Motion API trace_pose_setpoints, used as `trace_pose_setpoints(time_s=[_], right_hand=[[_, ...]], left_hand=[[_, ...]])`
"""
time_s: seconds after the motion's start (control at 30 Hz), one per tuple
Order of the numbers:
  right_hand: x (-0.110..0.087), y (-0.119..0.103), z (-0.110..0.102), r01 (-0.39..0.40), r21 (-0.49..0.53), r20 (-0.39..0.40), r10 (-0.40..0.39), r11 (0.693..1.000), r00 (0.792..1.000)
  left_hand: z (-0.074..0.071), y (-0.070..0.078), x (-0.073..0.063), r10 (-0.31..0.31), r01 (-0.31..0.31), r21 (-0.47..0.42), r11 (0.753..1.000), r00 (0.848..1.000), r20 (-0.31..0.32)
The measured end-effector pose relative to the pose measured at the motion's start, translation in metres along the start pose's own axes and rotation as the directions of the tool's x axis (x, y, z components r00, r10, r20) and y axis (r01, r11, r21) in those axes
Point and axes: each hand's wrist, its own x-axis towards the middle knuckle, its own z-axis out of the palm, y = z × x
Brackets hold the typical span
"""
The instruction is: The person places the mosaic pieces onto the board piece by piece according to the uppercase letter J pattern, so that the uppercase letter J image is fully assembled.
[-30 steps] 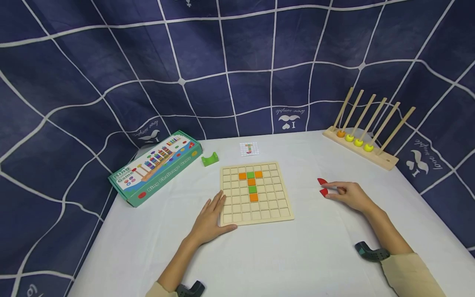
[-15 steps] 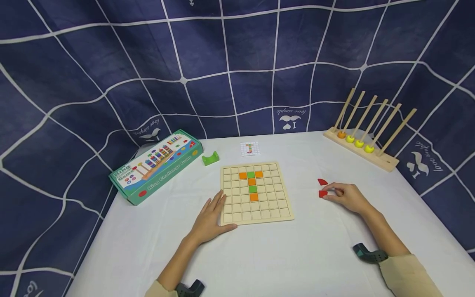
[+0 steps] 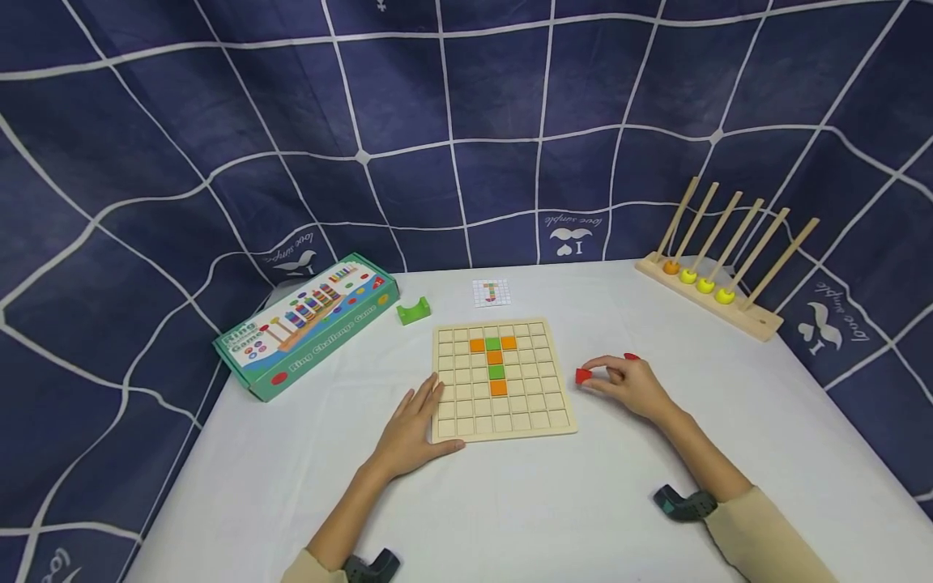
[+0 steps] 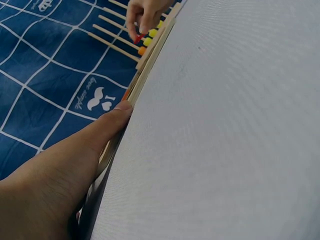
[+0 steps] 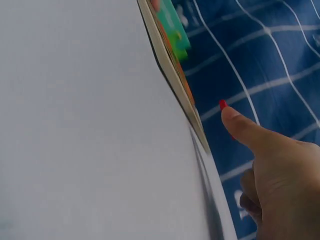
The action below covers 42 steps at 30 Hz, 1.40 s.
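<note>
A square wooden grid board point(image 3: 535, 405) lies on the white table, with several orange and green square tiles point(image 3: 496, 372) set in a T shape. The left hand point(image 3: 411, 433) rests along its left edge and near corner, fingers straight; in the left wrist view the thumb point(image 4: 112, 120) lies against the board's side. Just right of the board, the right hand point(image 3: 630, 387) pinches a small red tile point(image 3: 583, 376) between thumb and fingertips, raised off the table. A second red piece point(image 3: 631, 356) shows behind the right hand, mostly hidden by it.
A small pattern card point(image 3: 492, 292) lies beyond the board. At back left are a green ring game box point(image 3: 306, 328) and a green curved block point(image 3: 413, 312). A wooden peg rack point(image 3: 707, 295) with orange and yellow beads stands at back right.
The right hand has picked up one red piece and carried it left toward the board. The other red piece stays behind on the table. The left hand keeps its place.
</note>
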Motion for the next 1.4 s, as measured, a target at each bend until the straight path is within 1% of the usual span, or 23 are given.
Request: trace_pose_setpoints(time_s=[0.07, 0.17, 0.3, 0.43, 0.53, 0.63, 0.83, 1.1, 1.23, 1.4], right_hand=[[0.006, -0.011, 0.012, 0.033, 0.025, 0.047, -0.034, 0.999, 0.998], [0.015, -0.026, 0.03, 0.044, 0.068, 0.124, -0.052, 0.997, 0.991], [0.026, -0.043, 0.052, 0.048, 0.088, 0.204, -0.065, 0.995, 0.977], [0.034, -0.055, 0.071, 0.087, 0.087, 0.254, -0.107, 0.992, 0.961], [0.038, -0.061, 0.082, 0.127, 0.07, 0.277, -0.142, 0.989, 0.95], [0.04, -0.064, 0.089, 0.153, 0.051, 0.29, -0.161, 0.987, 0.943], [0.043, -0.065, 0.095, 0.157, 0.046, 0.294, -0.163, 0.987, 0.942], [0.045, -0.065, 0.093, 0.12, 0.048, 0.319, -0.129, 0.992, 0.939], [0.045, -0.065, 0.092, 0.116, 0.066, 0.315, -0.131, 0.991, 0.94], [0.044, -0.065, 0.092, 0.116, 0.064, 0.319, -0.13, 0.991, 0.939]], left_hand=[[0.0, 0.0, 0.0, -0.002, 0.002, 0.003, 1.0, 1.0, 0.001], [0.0, 0.0, 0.0, -0.004, 0.004, 0.002, 1.0, 1.0, -0.003], [0.0, 0.0, 0.0, -0.004, 0.004, -0.001, 1.0, 1.0, -0.008], [-0.001, -0.001, 0.001, -0.004, 0.004, 0.002, 1.0, 1.0, 0.003], [-0.001, -0.001, 0.001, -0.004, 0.004, 0.003, 1.0, 1.0, 0.012], [-0.001, 0.0, 0.001, -0.013, 0.013, 0.004, 1.0, 1.0, 0.021], [-0.002, 0.0, 0.001, -0.016, 0.016, 0.004, 1.0, 1.0, 0.026], [-0.002, -0.002, 0.001, 0.0, 0.0, 0.006, 1.0, 1.0, -0.002], [-0.001, -0.002, 0.001, 0.0, 0.0, 0.007, 1.0, 1.0, 0.002], [-0.001, -0.002, 0.001, -0.003, 0.003, 0.004, 1.0, 1.0, 0.009]])
